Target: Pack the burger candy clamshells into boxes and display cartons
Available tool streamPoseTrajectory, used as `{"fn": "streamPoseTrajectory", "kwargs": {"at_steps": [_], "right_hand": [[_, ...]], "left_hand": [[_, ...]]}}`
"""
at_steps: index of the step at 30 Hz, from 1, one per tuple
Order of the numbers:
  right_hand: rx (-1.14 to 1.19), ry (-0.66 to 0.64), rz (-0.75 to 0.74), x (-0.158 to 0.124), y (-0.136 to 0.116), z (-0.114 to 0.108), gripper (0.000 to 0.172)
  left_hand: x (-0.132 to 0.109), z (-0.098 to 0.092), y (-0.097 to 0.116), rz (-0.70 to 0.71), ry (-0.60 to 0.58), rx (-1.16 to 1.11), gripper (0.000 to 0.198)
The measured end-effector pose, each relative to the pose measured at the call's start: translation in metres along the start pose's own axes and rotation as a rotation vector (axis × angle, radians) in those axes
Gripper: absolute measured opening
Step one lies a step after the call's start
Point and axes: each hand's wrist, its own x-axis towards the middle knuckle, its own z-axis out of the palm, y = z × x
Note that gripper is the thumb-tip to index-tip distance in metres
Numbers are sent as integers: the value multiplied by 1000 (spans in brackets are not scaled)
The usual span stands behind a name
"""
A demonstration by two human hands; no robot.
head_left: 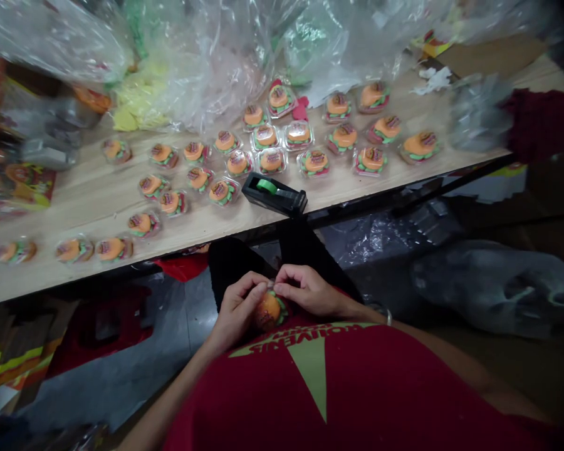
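Note:
A toy burger in a clear plastic case (269, 311) is held close to my body, just above my lap. My left hand (240, 305) is closed on the left side of the case, thumb and fingertips at its upper edge. Opposite it, my right hand (305, 289) pinches at the same edge, its fingertips meeting the left ones. Whatever small piece lies between the right fingertips is too blurred to make out. On the table's front edge beyond my hands stands a black tape dispenser (275, 194) with a green roll (266, 186).
Several more cased toy burgers (269, 161) stand across the wooden table (89, 188). Large clear plastic bags (207, 62) heap along its back. Printed boxes (28, 185) are at the left. Under the table lie a red stool (108, 326) and another plastic bag (493, 282).

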Motion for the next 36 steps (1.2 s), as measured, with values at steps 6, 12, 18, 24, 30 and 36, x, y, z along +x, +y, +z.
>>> {"fn": "streamPoseTrajectory", "kwargs": {"at_steps": [6,12,18,24,30,36], "right_hand": [[16,5,0,-1,6,0,19],[74,-34,-9,4,4,-4,15],[137,8,93,22,2,-6,23],[230,-31,127,24,5,-5,31],[174,10,115,27,9,-2,31],[179,20,131,31,9,-3,34]], "left_hand": [[7,-3,5,-70,-29,-43,23],[12,2,0,-133,85,-196,20],[22,0,-4,-193,177,-364,24],[22,-3,-1,-244,229,-419,28],[23,-4,-3,-257,161,-380,32],[26,-16,-5,-252,117,-383,43]]}}
